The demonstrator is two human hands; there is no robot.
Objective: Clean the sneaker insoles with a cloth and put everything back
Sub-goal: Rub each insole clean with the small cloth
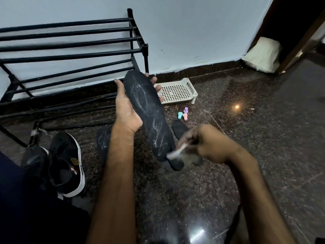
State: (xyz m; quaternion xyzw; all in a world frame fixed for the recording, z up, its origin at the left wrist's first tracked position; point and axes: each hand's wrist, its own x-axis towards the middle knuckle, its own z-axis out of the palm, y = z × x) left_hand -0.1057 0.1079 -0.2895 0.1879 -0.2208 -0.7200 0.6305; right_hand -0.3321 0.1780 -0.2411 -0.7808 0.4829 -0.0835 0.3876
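Note:
My left hand point(126, 110) holds a black insole point(147, 110) up off the floor, toe end pointing away, its surface streaked with white marks. My right hand point(202, 141), blurred, grips a small white brush-like tool point(175, 153) against the insole's heel end. A second marked insole point(103, 143) lies on the floor behind my left forearm. Another dark insole point(179, 128) lies on the floor under my right hand. A black sneaker with a white sole point(67, 164) stands at the left, a second dark sneaker point(34, 159) beside it.
A black metal shoe rack point(70, 55) stands against the wall at left. A cream plastic tray point(177, 91) sits by the skirting, with three small pastel pieces point(183, 114) in front of it. A pale cushion point(263, 55) leans in the right corner. The floor is dark polished granite.

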